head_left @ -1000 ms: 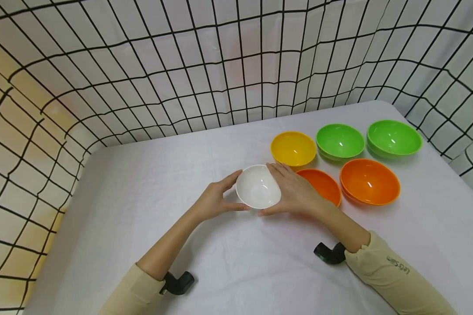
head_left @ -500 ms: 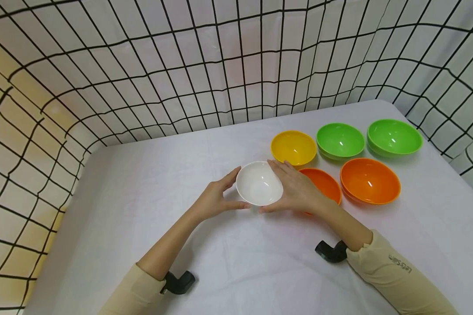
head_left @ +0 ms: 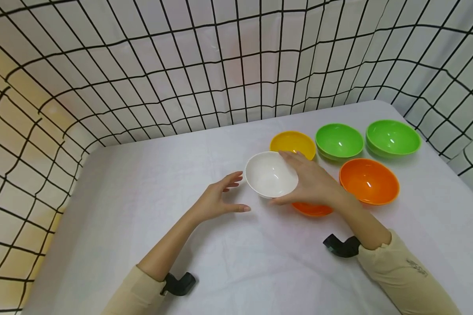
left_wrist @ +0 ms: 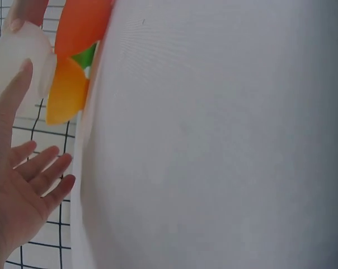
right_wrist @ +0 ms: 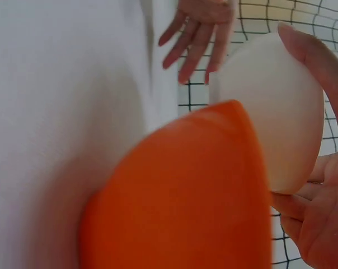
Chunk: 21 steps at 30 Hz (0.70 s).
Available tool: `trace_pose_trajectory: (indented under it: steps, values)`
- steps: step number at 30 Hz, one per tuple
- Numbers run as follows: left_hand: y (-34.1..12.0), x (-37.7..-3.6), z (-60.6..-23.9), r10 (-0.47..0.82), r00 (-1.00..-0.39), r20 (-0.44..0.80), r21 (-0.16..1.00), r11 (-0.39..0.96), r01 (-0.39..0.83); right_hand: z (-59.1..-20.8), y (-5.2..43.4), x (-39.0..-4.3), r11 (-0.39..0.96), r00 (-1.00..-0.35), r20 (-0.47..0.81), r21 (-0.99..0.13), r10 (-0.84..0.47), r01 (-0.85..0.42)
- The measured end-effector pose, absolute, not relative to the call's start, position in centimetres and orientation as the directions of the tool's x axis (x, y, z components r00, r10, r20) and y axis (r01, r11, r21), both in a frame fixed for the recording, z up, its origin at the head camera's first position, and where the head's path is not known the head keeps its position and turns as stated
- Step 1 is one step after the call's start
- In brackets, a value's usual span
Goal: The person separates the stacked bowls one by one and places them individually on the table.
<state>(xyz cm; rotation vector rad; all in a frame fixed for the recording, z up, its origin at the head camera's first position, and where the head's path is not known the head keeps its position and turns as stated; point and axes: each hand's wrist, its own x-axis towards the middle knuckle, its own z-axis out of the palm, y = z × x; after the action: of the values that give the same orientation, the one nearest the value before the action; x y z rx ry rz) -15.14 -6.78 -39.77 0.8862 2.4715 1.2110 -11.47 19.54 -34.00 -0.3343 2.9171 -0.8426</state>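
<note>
My right hand point(head_left: 309, 179) grips a white bowl point(head_left: 271, 175) by its right side, thumb at the near rim and fingers at the far rim. In the right wrist view the white bowl point(right_wrist: 275, 112) is raised off the table, beside an orange bowl point(right_wrist: 197, 190). My left hand point(head_left: 218, 199) is just left of the white bowl, fingers spread apart and holding nothing. The left wrist view shows the left hand point(left_wrist: 18, 190) with its fingers extended. From above, the white bowl and right hand cover part of the smaller orange bowl point(head_left: 313, 210) and the yellow bowl's near edge.
A yellow bowl point(head_left: 293, 142) and two green bowls, one point(head_left: 340, 142) left of the other point(head_left: 393, 139), stand in a back row. A larger orange bowl point(head_left: 369, 181) stands in front of them. Black wire grid point(head_left: 240, 70) fences the white-covered table point(head_left: 150, 175) at the back and sides.
The right hand has carried the white bowl up and to the right, over the smaller orange bowl. The left hand has let go of the bowl and stays about where it was.
</note>
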Motion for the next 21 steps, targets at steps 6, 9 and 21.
trace_pose_trajectory:
  steps: [6,9,21]
  values:
    - [-7.0,-15.2,-40.0,0.627,-0.777,0.044,0.790,0.455,0.411,-32.7,21.2,-11.3,0.814,-0.965,0.016,-0.534,-0.261,-0.229]
    - [-7.1,-15.3,-40.1,0.630,-0.775,0.043,0.792,0.451,0.411,-31.9,22.2,-11.1,0.805,-0.966,0.011,-0.550,-0.258,-0.222]
    - [-7.2,-15.2,-40.1,0.635,-0.771,0.036,0.798,0.446,0.405,-28.6,26.9,-9.6,0.806,-0.983,-0.054,-0.581,-0.178,-0.114]
